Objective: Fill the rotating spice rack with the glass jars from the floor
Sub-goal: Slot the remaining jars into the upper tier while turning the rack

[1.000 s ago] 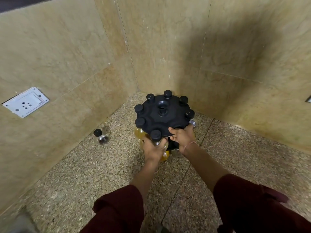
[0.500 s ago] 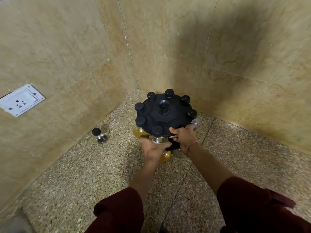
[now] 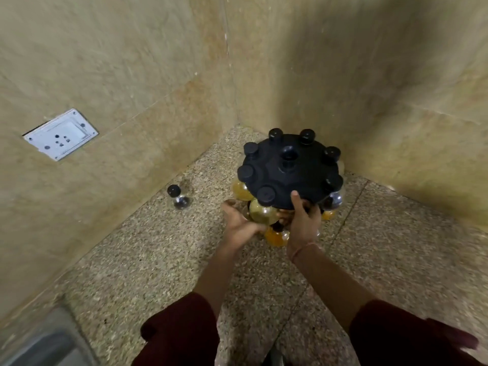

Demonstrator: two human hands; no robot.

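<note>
1. Against the near edge of the rack, your right hand (image 3: 303, 220) has its thumb up on the black top disc and its fingers curled underneath, gripping the spice rack (image 3: 289, 171).
2. Your left hand (image 3: 239, 223) lies palm-up and loosely spread, fingers beside a yellow jar (image 3: 261, 213) hung in the rack; you aren't closed on it.
3. One loose glass jar (image 3: 178, 198) stands on the speckled floor (image 3: 148, 260) near the left wall, well apart from the rack.
4. A wall socket (image 3: 60, 134) sits higher on that wall.
</note>
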